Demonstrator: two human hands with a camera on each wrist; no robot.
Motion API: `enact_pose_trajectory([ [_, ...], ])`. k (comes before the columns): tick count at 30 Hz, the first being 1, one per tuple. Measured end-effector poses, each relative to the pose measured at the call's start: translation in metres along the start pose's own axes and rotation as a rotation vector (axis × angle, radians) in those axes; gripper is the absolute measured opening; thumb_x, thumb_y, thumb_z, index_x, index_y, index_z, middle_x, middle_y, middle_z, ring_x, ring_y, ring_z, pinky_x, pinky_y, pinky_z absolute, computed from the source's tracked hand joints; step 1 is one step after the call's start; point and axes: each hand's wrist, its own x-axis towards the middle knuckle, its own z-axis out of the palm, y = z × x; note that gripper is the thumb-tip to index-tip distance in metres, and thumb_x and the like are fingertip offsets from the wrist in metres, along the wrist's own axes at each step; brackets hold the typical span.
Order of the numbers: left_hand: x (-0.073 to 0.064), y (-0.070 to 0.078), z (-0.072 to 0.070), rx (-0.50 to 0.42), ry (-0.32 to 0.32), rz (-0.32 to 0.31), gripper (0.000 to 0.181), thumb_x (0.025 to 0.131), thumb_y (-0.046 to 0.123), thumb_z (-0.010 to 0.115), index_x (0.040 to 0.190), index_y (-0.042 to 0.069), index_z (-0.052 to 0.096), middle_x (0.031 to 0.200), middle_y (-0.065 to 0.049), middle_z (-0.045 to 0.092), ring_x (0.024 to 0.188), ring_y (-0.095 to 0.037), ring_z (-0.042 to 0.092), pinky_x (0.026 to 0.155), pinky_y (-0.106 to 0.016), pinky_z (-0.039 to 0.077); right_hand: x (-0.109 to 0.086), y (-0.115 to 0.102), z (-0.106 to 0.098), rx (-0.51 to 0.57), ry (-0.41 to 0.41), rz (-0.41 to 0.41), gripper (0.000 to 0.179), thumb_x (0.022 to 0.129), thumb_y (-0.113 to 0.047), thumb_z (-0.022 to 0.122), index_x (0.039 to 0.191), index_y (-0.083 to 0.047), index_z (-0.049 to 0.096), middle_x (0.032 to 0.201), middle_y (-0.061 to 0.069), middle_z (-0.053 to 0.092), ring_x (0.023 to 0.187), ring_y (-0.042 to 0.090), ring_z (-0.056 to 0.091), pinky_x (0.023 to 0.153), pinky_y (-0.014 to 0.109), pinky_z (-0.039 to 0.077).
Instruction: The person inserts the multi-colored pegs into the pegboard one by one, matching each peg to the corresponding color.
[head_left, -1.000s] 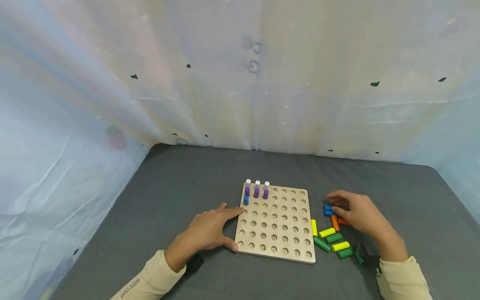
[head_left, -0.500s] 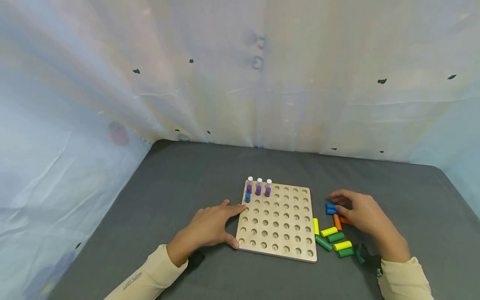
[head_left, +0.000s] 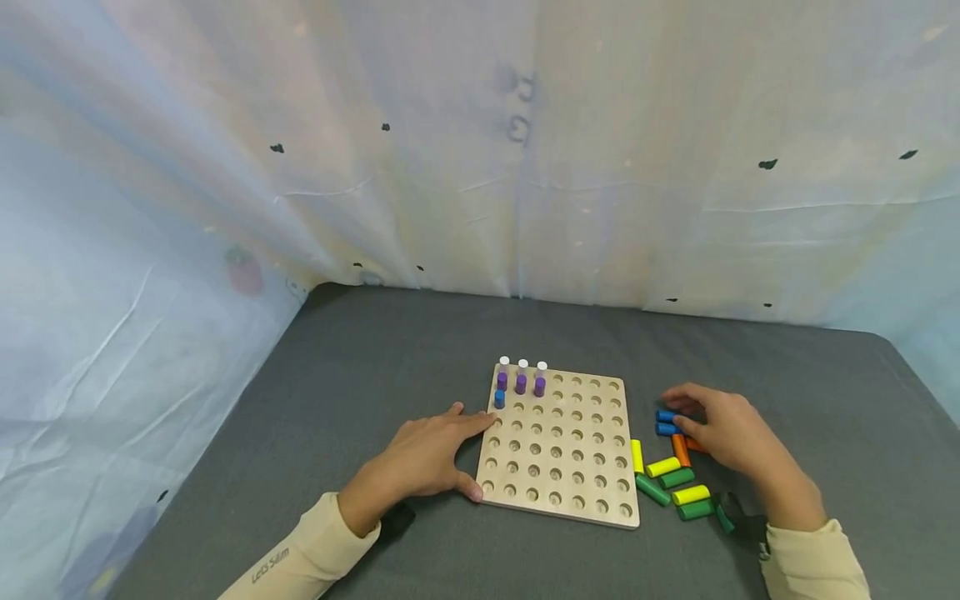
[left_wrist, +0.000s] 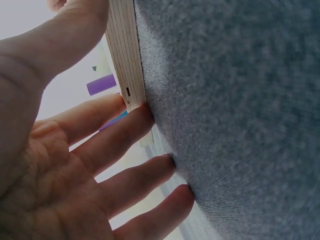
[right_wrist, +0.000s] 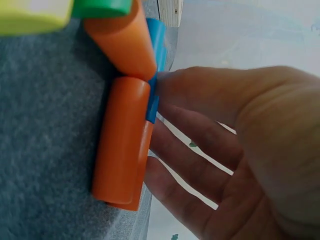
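A square wooden pegboard (head_left: 566, 442) with rows of round holes lies on the table. My left hand (head_left: 423, 454) rests at its left side, index finger on the edge and thumb at the near left corner. In the right wrist view, my right hand (right_wrist: 220, 130) has its thumb tip against a blue peg (right_wrist: 158, 40), with the other fingers spread behind the pegs. Two blue pegs (head_left: 666, 429) lie side by side under that thumb in the head view. Beside them are orange pegs (head_left: 681, 450), partly hidden by the hand.
Three white pegs (head_left: 522, 365), three purple pegs (head_left: 521, 384) and one blue peg stand upright in the board's far left holes. Loose yellow pegs (head_left: 690, 495) and green pegs (head_left: 652, 490) lie right of the board. A pale curtain (head_left: 480, 167) hangs behind the grey-covered table (head_left: 405, 350).
The head view has shifted slightly. Both hands keep nearly the same places, and the two blue pegs by the right thumb show a slightly wider gap between them.
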Motion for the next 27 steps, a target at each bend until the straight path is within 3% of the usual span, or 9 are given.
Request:
enact_pose_trajectory([
  [17,-0.0021,0.0008,-0.0003,-0.011,0.007,-0.013,0.100,0.062,0.054,0.088,0.150,0.035,0.045,0.154,-0.009,0.046,0.144,-0.034,0.042,0.101,-0.065,0.043,0.0006,-0.0033,0.0011,-0.014,0.002,-0.009,0.027,0.092,-0.009,0.069,0.118,-0.008,0.068,0.108,0.013,0.074,0.097,0.032,0.069,0.083,0.054,0.054],
  [27,-0.0005,-0.0023,0.0018,0.003,0.020,0.013,0.100,0.064,0.054,0.087,0.151,0.035,0.043,0.154,-0.004,0.047,0.145,-0.033,0.041,0.101,-0.065,0.043,0.0008,-0.0082,0.0062,-0.030,0.035,-0.034,0.024,0.093,-0.005,0.067,0.116,-0.009,0.070,0.109,0.012,0.073,0.093,0.026,0.069,0.080,0.050,0.056],
])
